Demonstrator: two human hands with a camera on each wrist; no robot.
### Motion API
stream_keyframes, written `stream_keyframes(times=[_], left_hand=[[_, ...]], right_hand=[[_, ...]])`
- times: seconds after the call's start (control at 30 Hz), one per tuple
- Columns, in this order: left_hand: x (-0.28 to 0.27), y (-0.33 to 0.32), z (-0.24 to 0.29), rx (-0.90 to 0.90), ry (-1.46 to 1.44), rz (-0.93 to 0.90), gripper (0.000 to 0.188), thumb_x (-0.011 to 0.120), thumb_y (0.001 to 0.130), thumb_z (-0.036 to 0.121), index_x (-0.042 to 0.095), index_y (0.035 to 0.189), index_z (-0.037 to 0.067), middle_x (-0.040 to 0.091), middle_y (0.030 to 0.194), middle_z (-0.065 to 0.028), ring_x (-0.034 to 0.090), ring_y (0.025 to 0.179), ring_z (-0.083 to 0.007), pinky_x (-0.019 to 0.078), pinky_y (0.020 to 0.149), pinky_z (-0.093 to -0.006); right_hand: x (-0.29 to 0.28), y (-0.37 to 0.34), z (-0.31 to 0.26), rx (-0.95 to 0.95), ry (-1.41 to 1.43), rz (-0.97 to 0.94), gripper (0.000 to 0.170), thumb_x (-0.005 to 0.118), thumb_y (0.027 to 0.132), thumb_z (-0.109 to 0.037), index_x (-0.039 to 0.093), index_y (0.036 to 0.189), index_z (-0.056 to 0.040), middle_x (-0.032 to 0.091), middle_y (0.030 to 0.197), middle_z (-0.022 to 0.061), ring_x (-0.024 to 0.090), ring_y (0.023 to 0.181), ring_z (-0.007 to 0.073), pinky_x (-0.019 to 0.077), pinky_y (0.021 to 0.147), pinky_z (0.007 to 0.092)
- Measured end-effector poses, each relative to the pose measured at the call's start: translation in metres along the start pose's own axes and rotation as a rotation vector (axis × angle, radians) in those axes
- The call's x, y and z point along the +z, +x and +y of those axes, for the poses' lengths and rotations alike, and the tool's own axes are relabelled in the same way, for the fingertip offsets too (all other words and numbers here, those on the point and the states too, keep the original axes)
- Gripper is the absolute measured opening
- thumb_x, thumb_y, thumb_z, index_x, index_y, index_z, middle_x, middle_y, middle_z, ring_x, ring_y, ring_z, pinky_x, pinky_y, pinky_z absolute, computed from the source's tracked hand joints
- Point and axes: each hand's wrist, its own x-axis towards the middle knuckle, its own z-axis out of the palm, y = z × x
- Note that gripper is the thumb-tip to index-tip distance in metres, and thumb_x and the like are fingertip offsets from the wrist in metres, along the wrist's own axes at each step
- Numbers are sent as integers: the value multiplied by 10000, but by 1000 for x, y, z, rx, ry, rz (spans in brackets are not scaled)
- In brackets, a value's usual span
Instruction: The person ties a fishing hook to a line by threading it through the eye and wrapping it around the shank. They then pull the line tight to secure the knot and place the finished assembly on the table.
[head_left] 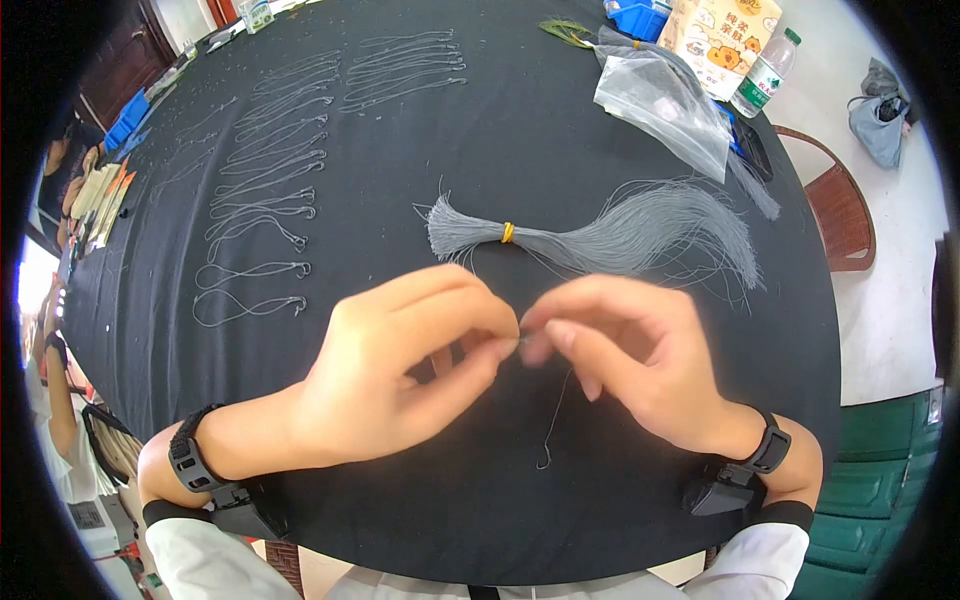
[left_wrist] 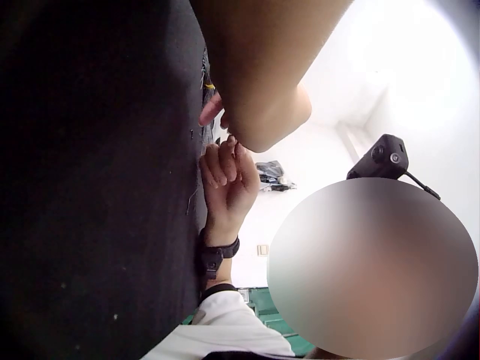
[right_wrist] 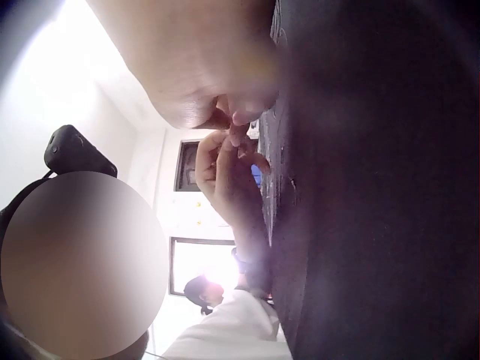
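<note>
In the head view my left hand [head_left: 410, 350] pinches a small piece of thin grey cord between thumb and index fingertips. Right beside it, my right hand [head_left: 640, 355] has its thumb and fingers curled in at the same spot, slightly blurred. From under the right fingers a length of grey cord [head_left: 556, 420] hangs down, its lower end bent like a small hook. The fingers hide most of the piece. Both wrist views show the fingertips of my right hand [left_wrist: 231, 184] and left hand [right_wrist: 232, 180] meeting close over the black cloth.
Beyond the hands lies a bundle of grey cords [head_left: 640, 235] tied with a yellow band [head_left: 508, 232]. Looped cords [head_left: 250, 270] lie in rows at left. A clear plastic bag [head_left: 665, 110], a bottle [head_left: 768, 75] and a printed pack [head_left: 715, 45] stand at back right.
</note>
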Motion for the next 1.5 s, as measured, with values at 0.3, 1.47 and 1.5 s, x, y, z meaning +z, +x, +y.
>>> stream_keyframes(times=[0.3, 1.47, 1.5], left_hand=[[1, -1, 1, -298, -258, 72, 75, 614, 877, 29, 624, 927, -26, 611, 912, -59, 584, 732, -72, 509, 528, -198], [-7, 4, 16, -441, -674, 190, 112, 593, 900, 83, 619, 949, -14, 646, 868, -75, 641, 806, -123, 528, 462, -222], [-6, 3, 16, -454, -674, 181, 112, 593, 901, 84, 619, 949, -14, 647, 870, -75, 642, 807, -124, 529, 462, -222]], right_hand=[[-6, -25, -29, -275, -860, -168, 135, 733, 723, -49, 645, 825, -49, 604, 673, 39, 571, 547, 143, 435, 484, 254], [6, -46, -17, -286, -1021, -273, 114, 675, 739, -75, 587, 802, -39, 546, 712, 67, 584, 660, 234, 496, 556, 339], [5, -45, -17, -290, -1004, -270, 110, 672, 740, -70, 587, 804, -39, 547, 713, 67, 583, 658, 234, 496, 557, 340]])
